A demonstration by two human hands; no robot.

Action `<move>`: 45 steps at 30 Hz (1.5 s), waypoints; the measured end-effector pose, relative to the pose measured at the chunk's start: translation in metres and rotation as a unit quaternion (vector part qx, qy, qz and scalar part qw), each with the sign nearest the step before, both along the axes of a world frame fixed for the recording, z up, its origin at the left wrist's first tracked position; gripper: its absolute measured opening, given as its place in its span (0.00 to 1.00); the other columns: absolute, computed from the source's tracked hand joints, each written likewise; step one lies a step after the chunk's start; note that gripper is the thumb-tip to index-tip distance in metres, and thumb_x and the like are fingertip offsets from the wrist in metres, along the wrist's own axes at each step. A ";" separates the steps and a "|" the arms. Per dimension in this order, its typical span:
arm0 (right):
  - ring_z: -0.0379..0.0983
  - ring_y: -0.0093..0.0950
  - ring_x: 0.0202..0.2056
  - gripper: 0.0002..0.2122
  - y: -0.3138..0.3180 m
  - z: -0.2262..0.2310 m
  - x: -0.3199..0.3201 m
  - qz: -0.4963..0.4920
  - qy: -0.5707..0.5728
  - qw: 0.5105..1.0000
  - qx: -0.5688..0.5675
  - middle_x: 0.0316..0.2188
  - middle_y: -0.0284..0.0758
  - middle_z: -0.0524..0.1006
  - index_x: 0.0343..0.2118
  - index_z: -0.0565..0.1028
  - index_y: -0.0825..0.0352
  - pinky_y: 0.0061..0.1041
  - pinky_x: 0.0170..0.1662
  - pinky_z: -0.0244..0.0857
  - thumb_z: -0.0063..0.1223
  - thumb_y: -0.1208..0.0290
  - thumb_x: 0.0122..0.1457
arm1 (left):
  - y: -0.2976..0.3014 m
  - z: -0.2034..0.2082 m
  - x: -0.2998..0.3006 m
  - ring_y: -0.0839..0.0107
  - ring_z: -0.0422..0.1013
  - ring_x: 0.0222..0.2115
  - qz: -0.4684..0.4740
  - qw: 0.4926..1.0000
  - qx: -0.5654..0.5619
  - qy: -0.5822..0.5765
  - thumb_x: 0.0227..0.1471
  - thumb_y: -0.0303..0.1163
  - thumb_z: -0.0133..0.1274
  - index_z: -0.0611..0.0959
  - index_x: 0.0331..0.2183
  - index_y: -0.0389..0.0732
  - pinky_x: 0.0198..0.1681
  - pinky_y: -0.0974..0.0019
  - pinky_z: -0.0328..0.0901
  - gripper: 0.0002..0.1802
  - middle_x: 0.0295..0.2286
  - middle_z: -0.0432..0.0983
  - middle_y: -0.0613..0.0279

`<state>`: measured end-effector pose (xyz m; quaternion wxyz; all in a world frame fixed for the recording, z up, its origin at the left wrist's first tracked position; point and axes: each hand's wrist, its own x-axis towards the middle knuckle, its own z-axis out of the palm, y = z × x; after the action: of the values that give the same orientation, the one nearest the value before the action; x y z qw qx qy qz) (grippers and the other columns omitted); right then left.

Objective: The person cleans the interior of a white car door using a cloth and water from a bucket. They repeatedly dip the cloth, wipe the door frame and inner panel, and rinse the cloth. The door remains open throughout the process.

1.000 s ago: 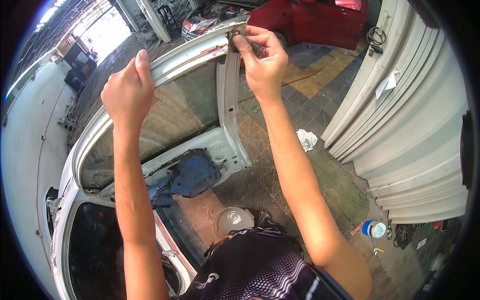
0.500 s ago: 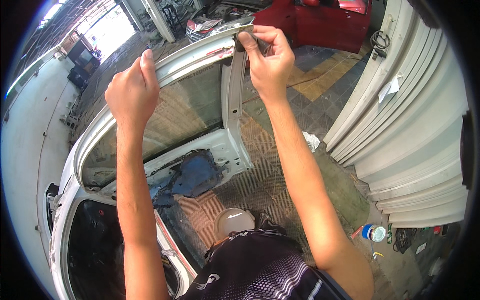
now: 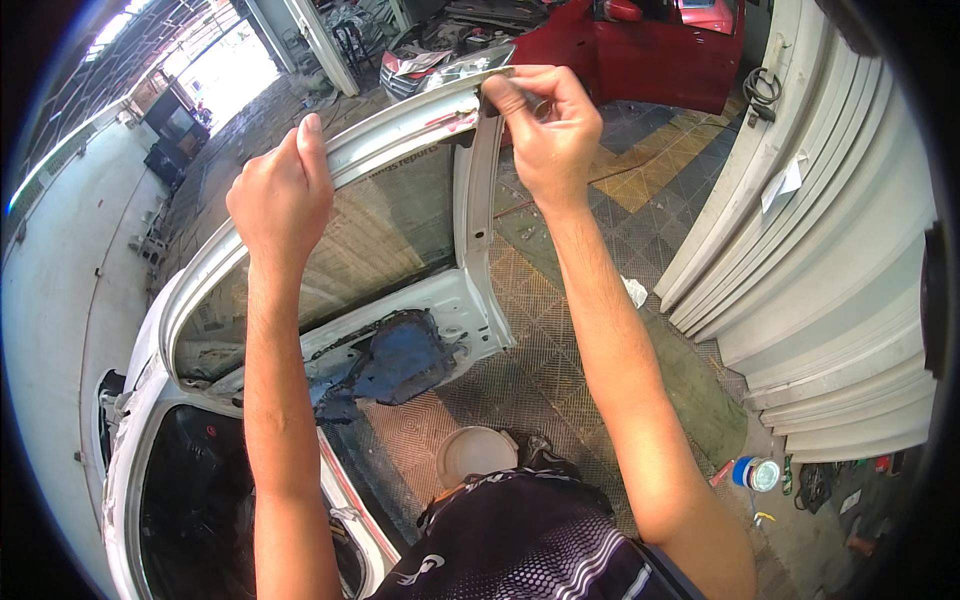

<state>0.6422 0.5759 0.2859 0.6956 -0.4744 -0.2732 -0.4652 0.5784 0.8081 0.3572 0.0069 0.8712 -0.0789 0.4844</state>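
A white car door (image 3: 482,215) stands swung out in front of me, with its window glass (image 3: 385,235) in the frame and a dark blue patch on its bare inner panel. My left hand (image 3: 282,190) is closed around the top rail of the window frame, thumb pointing up. At the frame's upper corner, my right hand (image 3: 556,135) pinches the edge between thumb and fingers. Its fingertips are partly behind the corner, so I cannot tell whether anything thin lies between them. Reddish marks show on the rail beside that hand.
A red car (image 3: 650,55) with its engine bay exposed stands beyond the door. A pale bucket (image 3: 478,455) sits on the tiled floor by my feet. Folded white shutter panels (image 3: 850,290) line the right side, with a blue-and-white can (image 3: 755,473) below them.
The door and both hands appear slightly lower and further right, along with the whole background. Both hands keep their places on the door frame.
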 end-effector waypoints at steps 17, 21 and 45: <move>0.76 0.21 0.42 0.08 0.013 -0.015 0.001 -0.077 -0.032 0.996 0.018 0.43 0.41 0.80 0.32 0.72 0.71 0.19 0.44 0.71 0.63 0.77 0.61 | 0.000 -0.002 0.005 0.47 0.75 0.20 -0.009 1.000 0.006 -0.014 0.67 0.47 0.42 0.82 0.22 0.43 0.25 0.50 0.67 0.27 0.16 0.75 0.50; 0.74 0.17 0.36 0.09 0.013 -0.007 0.004 -0.081 -0.012 0.996 0.045 0.41 0.39 0.81 0.32 0.71 0.70 0.17 0.38 0.69 0.62 0.74 0.63 | -0.002 0.001 0.004 0.47 0.75 0.20 -0.003 1.000 0.000 -0.003 0.67 0.47 0.42 0.82 0.22 0.43 0.25 0.49 0.67 0.27 0.16 0.75 0.50; 0.75 0.35 0.54 0.07 0.015 -0.063 -0.016 0.015 0.049 0.996 0.077 0.56 0.51 0.75 0.32 0.70 0.69 0.34 0.60 0.66 0.59 0.78 0.63 | 0.016 -0.001 -0.002 0.53 0.77 0.25 -0.138 0.987 -0.052 -0.068 0.63 0.39 0.52 0.85 0.31 0.42 0.29 0.55 0.70 0.14 0.24 0.80 0.51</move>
<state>0.6267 0.5904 0.2231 0.7493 -0.4378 -0.2095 -0.4506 0.5764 0.8236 0.3560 0.1141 0.8152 -0.1735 0.5406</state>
